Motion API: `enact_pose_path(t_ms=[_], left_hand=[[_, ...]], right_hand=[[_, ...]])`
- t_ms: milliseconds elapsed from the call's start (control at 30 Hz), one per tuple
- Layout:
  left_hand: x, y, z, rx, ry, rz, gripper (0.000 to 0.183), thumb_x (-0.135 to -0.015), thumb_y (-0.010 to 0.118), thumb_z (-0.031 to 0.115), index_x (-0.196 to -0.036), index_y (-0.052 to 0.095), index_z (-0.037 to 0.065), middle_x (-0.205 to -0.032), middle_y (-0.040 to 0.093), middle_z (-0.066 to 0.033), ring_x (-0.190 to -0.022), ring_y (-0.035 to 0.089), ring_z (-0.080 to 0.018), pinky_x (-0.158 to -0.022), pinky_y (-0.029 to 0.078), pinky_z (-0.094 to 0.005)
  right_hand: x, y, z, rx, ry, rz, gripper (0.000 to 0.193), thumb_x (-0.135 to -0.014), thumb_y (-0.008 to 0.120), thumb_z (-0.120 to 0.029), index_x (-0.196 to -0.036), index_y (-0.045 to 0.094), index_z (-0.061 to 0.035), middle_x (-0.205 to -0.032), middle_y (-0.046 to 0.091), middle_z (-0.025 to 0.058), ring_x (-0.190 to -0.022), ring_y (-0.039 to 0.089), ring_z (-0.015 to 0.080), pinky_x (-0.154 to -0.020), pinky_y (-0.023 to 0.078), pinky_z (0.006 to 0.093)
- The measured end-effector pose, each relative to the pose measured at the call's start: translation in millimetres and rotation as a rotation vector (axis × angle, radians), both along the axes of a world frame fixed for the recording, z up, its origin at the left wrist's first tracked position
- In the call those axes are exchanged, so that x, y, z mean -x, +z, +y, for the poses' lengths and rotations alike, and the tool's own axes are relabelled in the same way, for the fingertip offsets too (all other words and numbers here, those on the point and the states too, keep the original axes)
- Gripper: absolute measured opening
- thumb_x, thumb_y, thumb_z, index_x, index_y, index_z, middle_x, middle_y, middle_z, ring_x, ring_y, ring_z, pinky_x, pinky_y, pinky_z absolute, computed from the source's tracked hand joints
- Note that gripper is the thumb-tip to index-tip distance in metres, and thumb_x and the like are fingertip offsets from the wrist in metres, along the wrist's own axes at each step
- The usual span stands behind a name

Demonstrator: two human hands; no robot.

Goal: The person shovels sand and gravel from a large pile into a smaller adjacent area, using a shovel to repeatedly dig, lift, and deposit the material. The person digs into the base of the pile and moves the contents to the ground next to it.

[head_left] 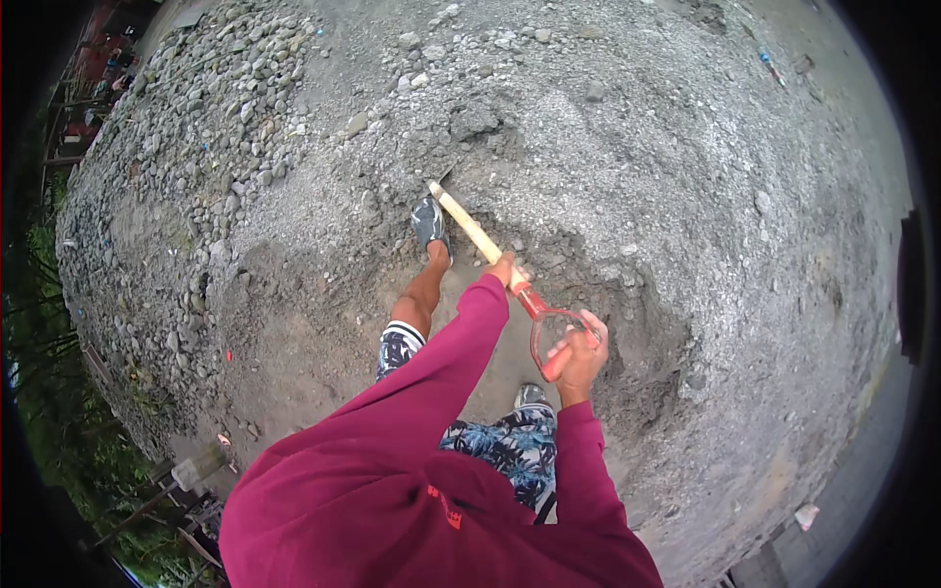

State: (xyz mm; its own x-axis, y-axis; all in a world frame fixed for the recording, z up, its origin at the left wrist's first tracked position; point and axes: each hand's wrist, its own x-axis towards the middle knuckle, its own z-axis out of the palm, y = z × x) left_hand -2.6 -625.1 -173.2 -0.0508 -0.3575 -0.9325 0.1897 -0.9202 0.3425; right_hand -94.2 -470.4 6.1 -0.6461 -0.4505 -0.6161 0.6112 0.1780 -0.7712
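A shovel with a pale wooden shaft (pixel 464 223) and a red D-shaped handle (pixel 535 343) slants across the middle of the view. My left hand (pixel 507 269) is wrapped round the shaft just above the red part. Closed on the grip at the handle's end is my right hand (pixel 582 358). The far end of the shaft points at the grey gravel (pixel 588 167) beside my shoe (pixel 428 220); only a dark sliver of the blade shows there, and the rest is hidden.
Larger rounded stones (pixel 221 108) lie over the ground at the left. A dug hollow of darker, damp-looking gravel (pixel 642 343) curves along my right side. Greenery (pixel 59 431) and wooden posts stand at the left edge. A paved strip (pixel 833 500) runs along the lower right.
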Motion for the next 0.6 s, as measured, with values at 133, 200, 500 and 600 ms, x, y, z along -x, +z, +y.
enact_pose_path(t_ms=[133,200,500,600], left_hand=[[-20.3,-32.5,5.7,-0.216,-0.393,0.176,0.051,-0.087,0.057,0.046,-0.111,0.051,0.002,-0.097,0.06,-0.0164,-0.081,0.062,-0.0308,-0.07,0.053,-0.0462],[-30.2,-78.2,-43.9,-0.281,-0.431,0.222,0.053,-0.087,0.057,0.046,-0.116,0.05,0.002,-0.104,0.058,-0.0177,-0.092,0.061,-0.0324,-0.077,0.051,-0.0453],[-22.1,-232.2,-131.8,-0.073,0.115,-0.137,0.021,-0.082,0.064,0.02,-0.086,0.055,0.002,-0.069,0.055,-0.0083,-0.052,0.054,-0.0185,-0.05,0.052,-0.0346],[-29.8,-216.5,-113.0,-0.15,0.07,-0.236,0.022,-0.084,0.063,0.02,-0.077,0.05,0.004,-0.063,0.051,-0.0076,-0.051,0.051,-0.0215,-0.047,0.047,-0.0366]], right_hand=[[27.1,-61.7,62.3,-0.353,-0.097,0.121,0.023,-0.078,0.058,-0.007,-0.1,0.054,-0.0001,-0.067,0.054,0.0075,-0.049,0.053,0.0164,-0.042,0.049,0.0316],[38.8,-113.6,76.5,-0.589,-0.131,0.121,0.018,-0.078,0.057,-0.011,-0.092,0.06,0.0001,-0.065,0.054,0.0064,-0.051,0.054,0.0171,-0.042,0.048,0.0322],[43.6,-183.9,82.5,-0.995,-0.217,0.071,0.012,-0.076,0.058,-0.01,-0.077,0.065,-0.0006,-0.06,0.054,0.005,-0.046,0.05,0.0168,-0.041,0.038,0.0336],[48.5,-184.9,82.1,-0.957,-0.184,0.182,0.012,-0.077,0.057,-0.01,-0.07,0.063,-0.0013,-0.055,0.05,0.0039,-0.042,0.047,0.0163,-0.04,0.036,0.0331]])
